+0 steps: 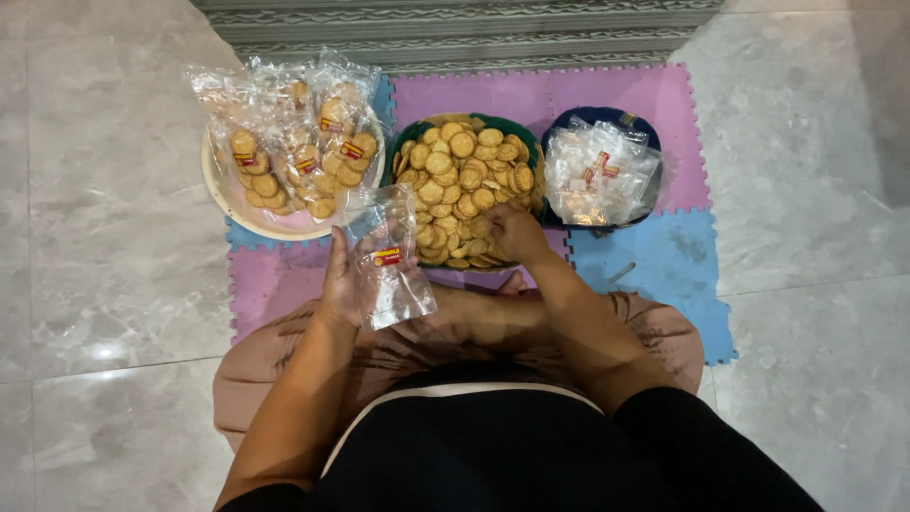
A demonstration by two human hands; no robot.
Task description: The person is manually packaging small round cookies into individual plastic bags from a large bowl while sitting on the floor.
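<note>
Clear plastic bag with a small red and yellow label is hanging in the left hand, its long axis running nearly upright and tilting slightly, mouth pointing away from the person toward the green basket. It is sitting just left of that basket's near rim. The right hand is resting in the basket, fingers closing over round biscuits. Left of the basket a cream bowl is holding filled bags; right of it a dark blue bowl is holding empty bags
</note>
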